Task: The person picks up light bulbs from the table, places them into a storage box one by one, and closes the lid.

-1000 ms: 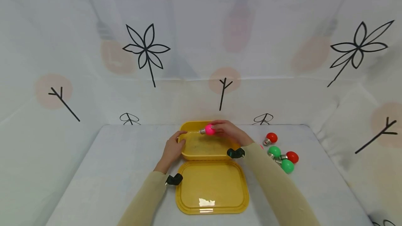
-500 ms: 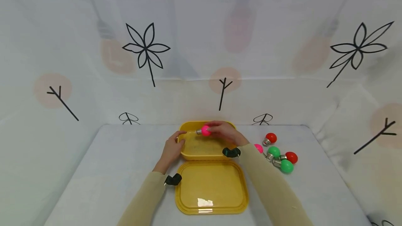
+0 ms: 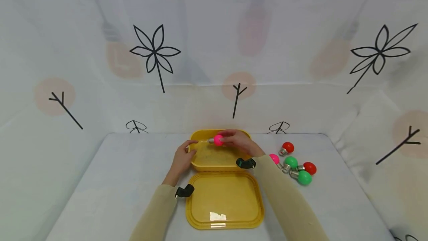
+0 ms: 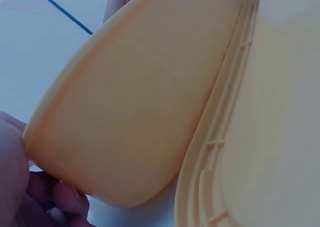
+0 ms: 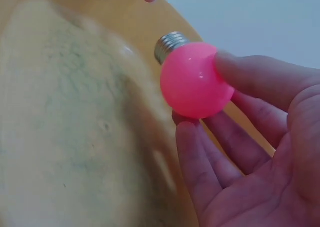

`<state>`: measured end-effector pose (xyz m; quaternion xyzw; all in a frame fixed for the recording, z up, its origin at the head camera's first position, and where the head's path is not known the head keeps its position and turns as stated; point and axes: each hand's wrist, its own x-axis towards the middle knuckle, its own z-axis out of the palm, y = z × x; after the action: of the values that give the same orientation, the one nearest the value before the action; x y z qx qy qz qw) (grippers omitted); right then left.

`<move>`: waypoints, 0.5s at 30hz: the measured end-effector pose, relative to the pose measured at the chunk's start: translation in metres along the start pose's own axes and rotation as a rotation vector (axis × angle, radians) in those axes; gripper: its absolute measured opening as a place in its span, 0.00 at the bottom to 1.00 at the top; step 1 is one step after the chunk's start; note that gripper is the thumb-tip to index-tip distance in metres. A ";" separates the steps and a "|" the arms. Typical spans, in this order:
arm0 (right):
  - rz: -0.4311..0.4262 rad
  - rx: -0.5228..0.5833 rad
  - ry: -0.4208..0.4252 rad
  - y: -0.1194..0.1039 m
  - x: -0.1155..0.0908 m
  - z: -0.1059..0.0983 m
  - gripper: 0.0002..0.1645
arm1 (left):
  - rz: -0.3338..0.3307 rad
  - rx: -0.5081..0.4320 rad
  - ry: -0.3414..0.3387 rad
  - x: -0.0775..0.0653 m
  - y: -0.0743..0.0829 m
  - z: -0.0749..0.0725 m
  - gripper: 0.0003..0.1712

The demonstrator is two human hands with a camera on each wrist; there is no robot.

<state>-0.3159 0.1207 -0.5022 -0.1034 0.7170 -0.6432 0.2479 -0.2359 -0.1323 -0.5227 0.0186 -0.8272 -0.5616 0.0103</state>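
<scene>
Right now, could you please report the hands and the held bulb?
Left hand grips box rim. Right hand holds pink bulb above box floor. Other bulbs right of box, out of the way.

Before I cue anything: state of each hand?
Left hand: holding the yellow container at its left side.
Right hand: holding a pink bulb by its round end.

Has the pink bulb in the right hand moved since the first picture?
Yes: the held pink bulb has moved slightly left, judged against the yellow box.

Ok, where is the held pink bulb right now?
In the head view, the pink bulb is in the right hand's fingers, over the yellow container, to the right of the left hand.
</scene>
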 end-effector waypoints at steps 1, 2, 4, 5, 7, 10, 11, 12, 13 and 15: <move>0.001 -0.020 0.003 0.000 0.000 0.000 0.24 | 0.003 -0.003 -0.001 0.000 -0.001 0.000 0.19; 0.003 -0.038 0.003 0.000 -0.001 0.001 0.24 | 0.003 -0.004 0.001 0.000 -0.001 0.000 0.19; 0.004 -0.073 0.000 0.000 -0.001 0.001 0.24 | 0.006 -0.013 0.003 0.000 -0.001 0.001 0.19; 0.004 -0.089 -0.001 0.001 -0.001 0.001 0.24 | 0.006 -0.016 0.004 0.000 0.000 0.001 0.19; 0.004 -0.096 -0.005 0.001 -0.002 0.000 0.24 | 0.004 -0.020 0.006 -0.001 0.000 0.001 0.19; 0.000 -0.105 -0.014 0.003 -0.002 0.000 0.24 | 0.000 -0.025 0.008 -0.002 0.001 0.001 0.18; 0.001 -0.102 -0.015 0.003 -0.002 0.000 0.24 | -0.001 -0.027 0.009 -0.002 0.001 0.001 0.18; -0.001 -0.103 -0.018 0.003 -0.002 0.000 0.24 | -0.002 -0.029 0.011 -0.002 0.001 0.001 0.18; -0.002 -0.112 -0.022 0.003 -0.002 0.000 0.24 | -0.004 -0.032 0.011 -0.002 0.001 0.001 0.18; -0.002 -0.129 -0.027 0.003 -0.002 0.000 0.24 | -0.010 -0.036 0.011 -0.002 0.001 0.001 0.18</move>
<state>-0.3139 0.1219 -0.5050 -0.1285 0.7535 -0.5944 0.2498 -0.2335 -0.1309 -0.5221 0.0257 -0.8168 -0.5762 0.0122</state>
